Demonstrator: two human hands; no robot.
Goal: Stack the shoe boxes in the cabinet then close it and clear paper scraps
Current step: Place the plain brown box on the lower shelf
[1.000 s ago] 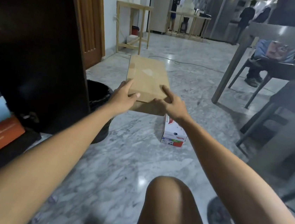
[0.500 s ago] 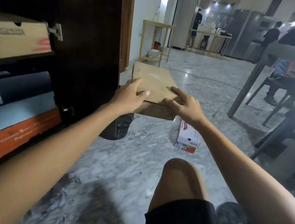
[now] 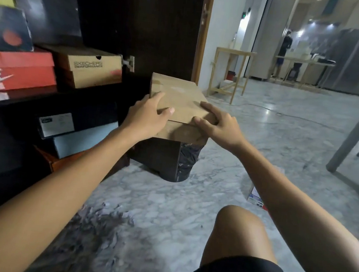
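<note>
I hold a plain brown cardboard shoe box (image 3: pixel 178 95) in the air in front of the open dark cabinet (image 3: pixel 9 105). My left hand (image 3: pixel 147 116) grips its near left corner and my right hand (image 3: pixel 218 123) grips its near right corner. On the cabinet's upper shelf sit a red Nike box (image 3: pixel 16 68) and a brown Skechers box (image 3: pixel 90 67). Below lie a black box (image 3: pixel 75 119), a light blue box (image 3: pixel 81 140) and an orange box (image 3: pixel 61 162), stacked. Grey paper scraps (image 3: pixel 101 221) lie on the marble floor near the cabinet.
The dark cabinet door (image 3: pixel 137 23) stands open behind the box. A black bin (image 3: pixel 184 163) sits on the floor under the box. A small white and red box (image 3: pixel 256 197) lies by my right arm. Table legs (image 3: pixel 358 131) stand right. My bare knee (image 3: pixel 241 232) is low centre.
The view has turned left toward the cabinet, and the brown box has moved with both hands closer to the shelves. More of the shelved boxes and the paper scraps have come into view.
</note>
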